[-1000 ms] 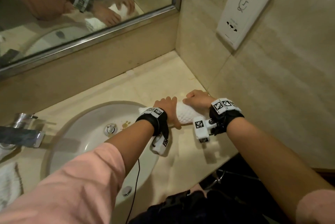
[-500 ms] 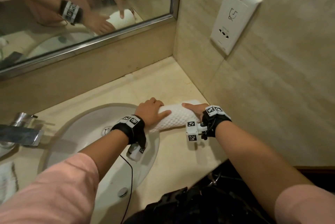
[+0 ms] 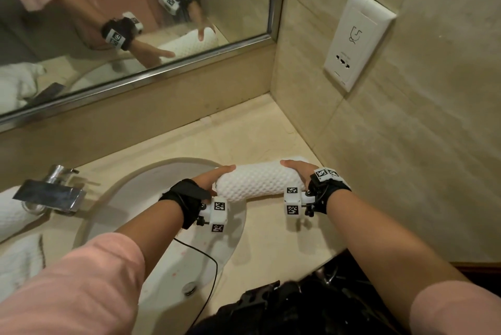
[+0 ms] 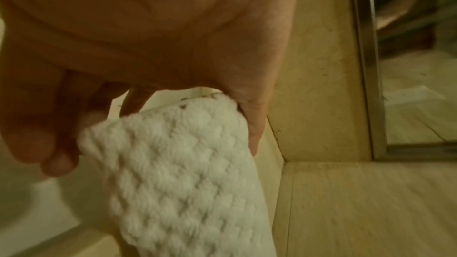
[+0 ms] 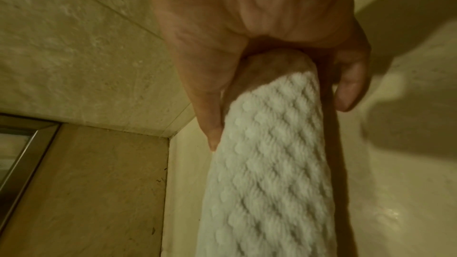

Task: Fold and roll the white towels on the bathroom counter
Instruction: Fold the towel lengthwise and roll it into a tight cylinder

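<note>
Beige counter [image 3: 257, 128] behind, both hands grip the waffle-textured white towel roll [image 3: 257, 183] ends

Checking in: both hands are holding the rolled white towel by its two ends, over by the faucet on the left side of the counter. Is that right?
Not quite. The left hand and right hand do hold the rolled white towel by its ends, but it is right of the sink, near the corner wall; the faucet is far left. The head view shows it.

The left hand [image 4: 153, 32] grips one end of the rolled white waffle-weave towel [image 4: 183, 179], thumb and fingers curled round it. Behind lie the beige counter [image 4: 371, 212], its back corner, and the mirror's metal frame [image 4: 366, 65].
</note>
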{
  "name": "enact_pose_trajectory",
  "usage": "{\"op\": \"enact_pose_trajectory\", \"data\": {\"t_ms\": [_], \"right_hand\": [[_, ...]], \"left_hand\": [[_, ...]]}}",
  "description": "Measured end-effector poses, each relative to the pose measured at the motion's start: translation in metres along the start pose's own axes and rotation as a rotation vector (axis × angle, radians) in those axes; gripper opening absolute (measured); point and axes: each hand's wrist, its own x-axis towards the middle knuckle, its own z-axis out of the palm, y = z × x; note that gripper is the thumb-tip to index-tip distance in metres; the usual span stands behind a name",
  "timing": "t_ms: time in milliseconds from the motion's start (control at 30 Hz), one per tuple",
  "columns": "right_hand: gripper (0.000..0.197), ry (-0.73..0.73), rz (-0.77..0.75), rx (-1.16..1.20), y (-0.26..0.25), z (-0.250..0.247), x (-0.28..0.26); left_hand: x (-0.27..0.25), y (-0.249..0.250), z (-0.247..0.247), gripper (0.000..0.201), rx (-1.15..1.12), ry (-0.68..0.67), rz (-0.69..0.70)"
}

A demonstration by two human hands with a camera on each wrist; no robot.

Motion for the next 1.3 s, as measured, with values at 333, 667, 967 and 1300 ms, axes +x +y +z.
{"op": "enact_pose_trajectory", "data": {"t_ms": [333,667,967,1300], "right_hand": [[0.107,-0.045,-0.004,0.073,0.002,0.004,0.022],[0.103,-0.034,-0.010,0.023,0.003,-0.004,0.050],[0.102,-0.087,0.000,0.124,-0.005,-0.001,-0.019],[0.025,-0.148,-0.052,0.208,-0.013,-0.001,-0.074]], "left_hand": [[-0.007,0.002,0.020,0.050,-0.301,0.064,0.020],[0.171,-0.060,-0.047,0.101,-0.229,0.152,0.084],[0.010,0.002,0.028,0.086,-0.360,0.176,0.137],[0.010,-0.001,0.033,0.068,-0.368,0.212,0.092]]}}
